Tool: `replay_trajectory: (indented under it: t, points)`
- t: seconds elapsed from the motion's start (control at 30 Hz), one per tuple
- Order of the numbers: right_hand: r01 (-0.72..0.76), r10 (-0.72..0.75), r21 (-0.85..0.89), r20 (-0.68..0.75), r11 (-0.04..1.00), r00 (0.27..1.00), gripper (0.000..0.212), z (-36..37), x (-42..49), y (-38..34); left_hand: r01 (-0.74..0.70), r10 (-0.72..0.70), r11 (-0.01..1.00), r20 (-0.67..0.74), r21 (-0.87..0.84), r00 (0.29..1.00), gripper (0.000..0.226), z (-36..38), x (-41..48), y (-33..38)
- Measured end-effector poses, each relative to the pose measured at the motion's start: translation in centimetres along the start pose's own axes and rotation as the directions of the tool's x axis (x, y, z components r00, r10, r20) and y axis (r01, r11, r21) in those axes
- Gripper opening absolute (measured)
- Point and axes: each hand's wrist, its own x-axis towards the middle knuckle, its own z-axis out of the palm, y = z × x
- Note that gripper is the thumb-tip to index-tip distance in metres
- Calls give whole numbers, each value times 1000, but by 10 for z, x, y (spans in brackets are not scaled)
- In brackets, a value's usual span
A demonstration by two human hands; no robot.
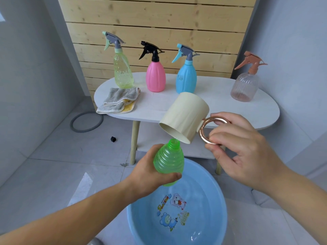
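Two hands work our pour: our left hand (150,172) grips the green bottle (169,161) over the near basin (145,223), neck pointing up-right. The tipped cream cup (185,117) hangs just above it, seemingly touching, and our right hand (244,149) pinches its ring handle (201,131).

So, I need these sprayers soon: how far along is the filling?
Done: the green bottle is uncapped. In hand: the left hand holds it over the blue basin while the right hand tips the cream cup at its neck. Left: refitting a spray head.

Table (221,106): four sprayers (155,76), maybe two cloths (118,99)
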Motion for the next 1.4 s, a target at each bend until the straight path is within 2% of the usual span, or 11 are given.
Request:
replay_trajectory:
  t: [0.07, 0.13, 0.23, 0.33, 0.43, 0.53, 0.63, 0.77, 0.87, 1.13, 1.4]
  points:
    - [-90, 90, 48, 5, 995, 996, 18, 5, -2, -2, 3, -3, 1000, 5, -6, 1000, 77, 0, 0, 0]
    - [-367, 370, 218, 29, 904, 929, 22, 9, -2, -10, 14, -14, 1000, 12, -17, 1000, 78, -2, 0, -1]
    - [-699, 706, 473, 203, 536, 679, 24, 21, -2, -10, 30, -30, 999, 13, -20, 999, 78, -4, 0, -3]
    - [-765, 824, 630, 356, 136, 440, 31, 48, -16, 2, 56, -56, 998, 9, -24, 998, 80, -6, -2, -6]
    - [-852, 847, 522, 470, -41, 248, 33, 89, -50, 18, 78, -78, 997, 16, -18, 997, 80, -5, -6, -9]
    - [-950, 826, 309, 545, -38, 145, 41, 129, -87, 33, 88, -88, 996, 26, 7, 996, 81, -3, -7, -13]
    - [-982, 803, 165, 595, -90, 26, 31, 155, -118, 50, 92, -93, 995, 30, 23, 995, 84, 0, -8, -15]
    - [-997, 784, 18, 619, -71, -45, 29, 182, -148, 71, 91, -93, 995, 58, 27, 994, 82, 6, -9, -19]
    - [-999, 779, -15, 626, -33, -36, 29, 198, -156, 77, 100, -102, 995, 71, 25, 992, 75, 8, -10, -24]
    - [-922, 700, -204, 709, 328, 91, 41, 220, -175, 78, 149, -150, 988, 67, 29, 986, 76, 12, -4, -41]
    - [-895, 656, -217, 748, 390, 105, 43, 242, -172, 79, 156, -157, 987, 58, 29, 986, 75, 14, 1, -47]
